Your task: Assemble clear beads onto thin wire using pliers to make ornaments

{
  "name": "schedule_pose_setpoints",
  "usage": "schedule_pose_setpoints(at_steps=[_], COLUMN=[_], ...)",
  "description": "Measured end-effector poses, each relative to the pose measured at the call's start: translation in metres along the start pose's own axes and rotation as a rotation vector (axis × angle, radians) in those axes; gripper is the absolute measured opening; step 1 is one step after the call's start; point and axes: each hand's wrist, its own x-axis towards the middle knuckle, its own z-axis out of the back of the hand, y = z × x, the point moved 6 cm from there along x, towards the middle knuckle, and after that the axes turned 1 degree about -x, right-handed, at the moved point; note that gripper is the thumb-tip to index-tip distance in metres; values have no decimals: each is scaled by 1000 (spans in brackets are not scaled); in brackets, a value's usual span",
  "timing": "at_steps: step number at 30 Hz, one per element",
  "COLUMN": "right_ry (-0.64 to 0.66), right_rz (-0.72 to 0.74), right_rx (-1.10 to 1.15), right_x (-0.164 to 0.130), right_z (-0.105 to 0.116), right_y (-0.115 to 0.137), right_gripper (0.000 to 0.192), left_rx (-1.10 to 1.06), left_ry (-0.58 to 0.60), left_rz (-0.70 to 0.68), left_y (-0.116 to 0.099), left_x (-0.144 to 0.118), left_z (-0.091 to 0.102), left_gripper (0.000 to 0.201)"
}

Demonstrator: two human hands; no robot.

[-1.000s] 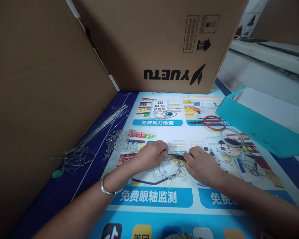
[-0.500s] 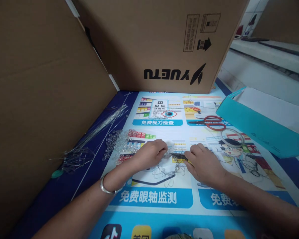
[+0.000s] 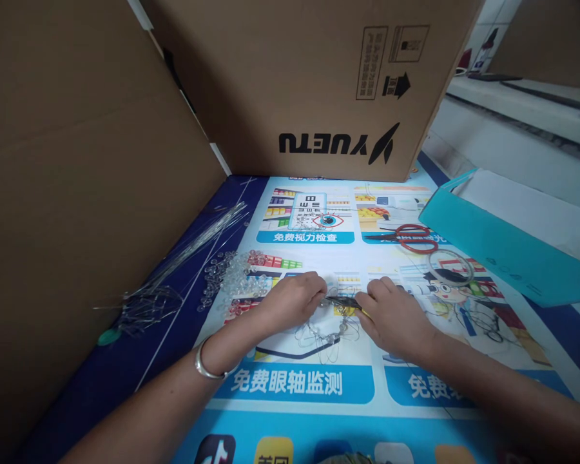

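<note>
the worktop (image 3: 415,399) is covered by a printed eye-care poster, walled in by large cardboard boxes (image 3: 319,84) at the back and left. all places below are given relative to the wire frame (image 3: 325,335), a tangle of thin wire and clear pads lying at the centre of the poster.

change: over the last second the right hand (image 3: 396,316) has moved slightly toward the left hand (image 3: 294,299), so the dark tool (image 3: 343,301) now meets the left fingertips directly above the wire frame. the frame itself has drawn in a little under the hands. judged from this, the tool tip is now engaged with the part pinched by the left hand; the work is at the fine-contact stage.

pose: both forearms enter from the bottom edge and converge. the left hand is knuckles-up, its grip pinched shut on a small part of the wire frame; what exactly it pinches is too small to tell. a metal bangle (image 3: 207,367) sits on the left wrist. the right hand is curled, its grip closed round the tool, tip pointing left.

surroundings: clear pads (image 3: 232,277) and loose wires (image 3: 174,270) lie left of the frame; red scissors (image 3: 410,238) and a lens (image 3: 449,266) lie beyond it to the right, a teal box (image 3: 502,251) further right.
</note>
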Motion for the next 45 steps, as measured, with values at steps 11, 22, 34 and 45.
schedule_pose_setpoints(at_steps=[11, 22, 34, 45], right_ry=[-7, -16, -37, -70], right_rz=[12, 35, 32, -5], right_rx=[-14, -44, 22, 141], right_x=[2, 2, -1, -2], right_z=[1, -2, -14, -15], right_y=[2, 3, 3, -5], right_gripper=[26, 23, 25, 24], left_rx=[89, 105, 34, -181], left_ry=[23, 38, -3, -55], left_rz=[-8, -5, 65, 109], left_y=[-2, -2, -1, 7], left_x=[-1, 0, 0, 2], left_z=[-1, -1, -1, -3], left_gripper=[18, 21, 18, 14])
